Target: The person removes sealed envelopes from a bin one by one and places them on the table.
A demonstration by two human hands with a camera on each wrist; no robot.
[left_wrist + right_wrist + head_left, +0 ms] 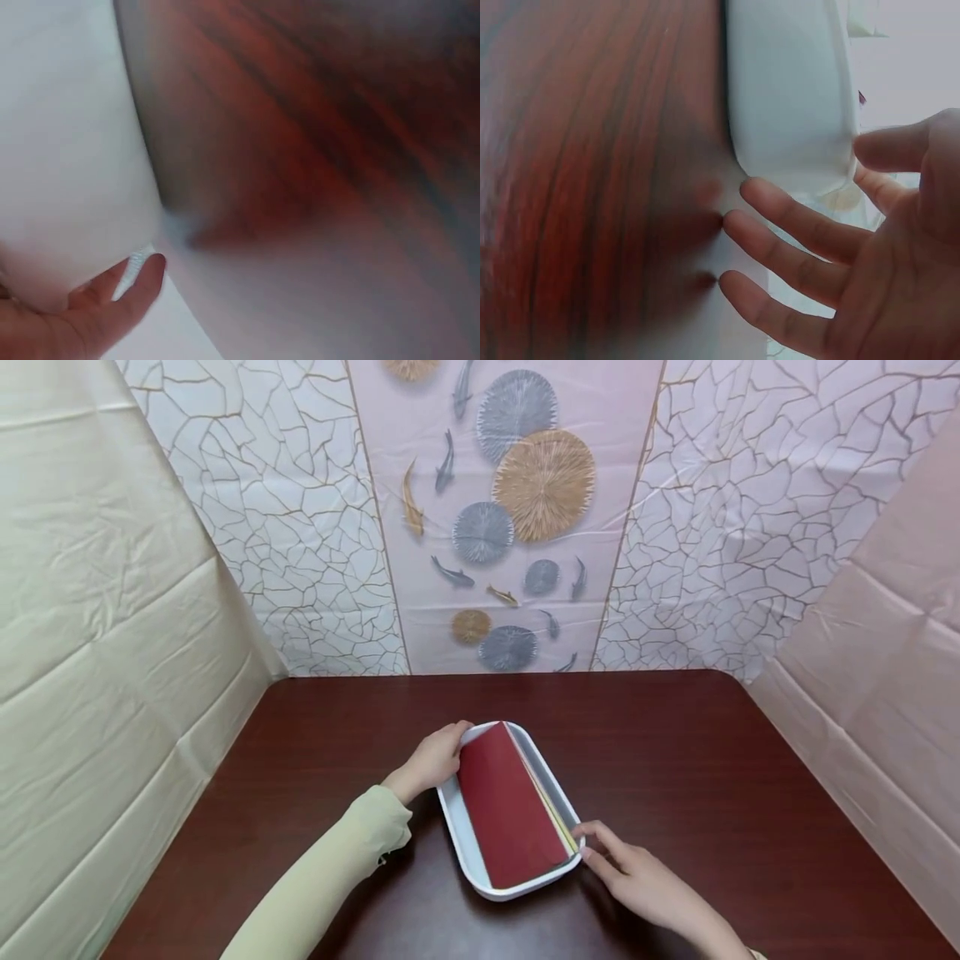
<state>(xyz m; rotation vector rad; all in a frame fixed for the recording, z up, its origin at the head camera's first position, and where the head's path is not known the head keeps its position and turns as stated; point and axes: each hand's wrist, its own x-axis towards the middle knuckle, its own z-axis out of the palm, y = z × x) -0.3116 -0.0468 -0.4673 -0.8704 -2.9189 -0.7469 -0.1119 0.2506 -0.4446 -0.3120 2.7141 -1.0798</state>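
Here, from the head view, a red folder [513, 810] lies in the white tray [461, 827] on the dark table [675, 760]; my left hand [433, 757] grips the tray's far-left rim, my right hand [632, 870] pinches its near-right corner. Left wrist: my thumb [144, 291] hugs the tray. Right wrist: thumb and forefinger pinch, three fingers [806, 223] extended.

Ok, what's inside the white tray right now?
In the white tray lies a flat red item, perhaps a booklet, with pale and yellow edges showing along its right side. It covers most of the tray's floor; whatever lies beneath can't be seen.
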